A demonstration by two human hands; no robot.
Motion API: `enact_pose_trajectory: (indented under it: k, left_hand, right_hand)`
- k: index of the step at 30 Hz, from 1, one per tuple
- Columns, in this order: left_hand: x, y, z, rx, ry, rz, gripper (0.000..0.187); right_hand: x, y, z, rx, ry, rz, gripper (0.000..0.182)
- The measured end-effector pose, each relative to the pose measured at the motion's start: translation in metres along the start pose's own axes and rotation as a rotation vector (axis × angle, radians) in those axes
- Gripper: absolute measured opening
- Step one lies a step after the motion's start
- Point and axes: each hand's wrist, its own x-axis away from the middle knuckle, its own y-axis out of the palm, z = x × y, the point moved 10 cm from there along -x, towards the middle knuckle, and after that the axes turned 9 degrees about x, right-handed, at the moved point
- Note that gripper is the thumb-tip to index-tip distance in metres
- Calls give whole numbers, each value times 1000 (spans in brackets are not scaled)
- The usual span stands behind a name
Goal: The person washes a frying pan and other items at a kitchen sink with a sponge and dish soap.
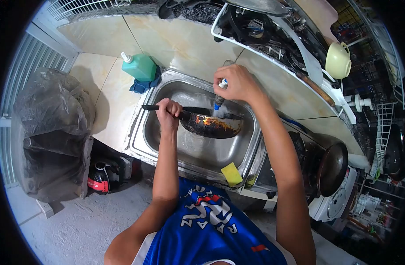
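My left hand (168, 113) grips the black handle of a dark, burnt frying pan (212, 125) and holds it over the steel sink (155, 137). Orange-brown residue coats the pan's inside. My right hand (235, 82) is on the faucet (219, 100) at the back of the sink, fingers wrapped around its white and blue tap knob. The spout points down at the pan, where water seems to be running.
A green soap bottle (139, 66) and blue cloth (143, 85) sit left of the sink. A yellow sponge (231, 173) lies on its front rim. A dish rack (273, 44) with a cream cup (338, 60) is at right. A dark wok (331, 169) and a bagged bin (50, 132) stand nearby.
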Motion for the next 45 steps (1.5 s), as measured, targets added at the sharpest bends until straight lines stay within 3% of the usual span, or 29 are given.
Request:
enact_pose_trajectory:
  k: [7, 9, 11, 13, 21, 24, 26, 29, 32, 33, 35, 36, 42, 44, 45]
  left_hand:
    - [60, 78, 16, -596, 361, -110, 40]
    - [73, 106, 16, -856, 518, -322, 39]
    - [85, 127, 14, -945, 619, -412, 33]
    - [90, 137, 5, -841, 656, -470, 33]
    - [89, 140, -16, -1011, 623, -636, 34]
    - [85, 141, -16, -1045, 618, -626, 34]
    - [83, 143, -17, -1037, 596, -656, 34]
    - [88, 149, -20, -1008, 562, -713, 34]
    - [92, 146, -26, -1010, 558, -775, 33]
    - [92, 145, -26, -1024, 560, -772, 33]
    - [93, 143, -27, -1041, 554, -773, 33]
    - [92, 143, -27, -1048, 568, -768, 33]
    - [95, 142, -26, -1084, 545, -768, 30]
    - [92, 141, -23, -1122, 497, -732, 30]
    - [89, 142, -18, -1083, 433, -709, 32]
  right_hand:
    - [2, 1, -8, -12, -55, -5, 15]
    - [0, -2, -8, -9, -85, 34, 16]
    - [0, 3, -7, 11, -86, 18, 17]
    - [0, 5, -7, 16, -85, 25, 17]
    - [0, 3, -7, 56, -67, 22, 18]
    - [3, 9, 0, 162, 19, -135, 21]
    - [6, -10, -24, 205, -292, 44, 24]
    - [5, -6, -30, 276, -405, -17, 28]
    - [4, -13, -40, 305, -531, 52, 25]
    - [4, -11, -38, 303, -522, 53, 25]
    - [0, 17, -20, 158, -344, -214, 21]
    - [2, 21, -21, 155, -337, -212, 21]
    - [10, 18, -20, 185, 22, 135, 22]
    - [18, 11, -9, 319, 330, 307, 30]
    - [15, 12, -12, 320, 336, 315, 30]
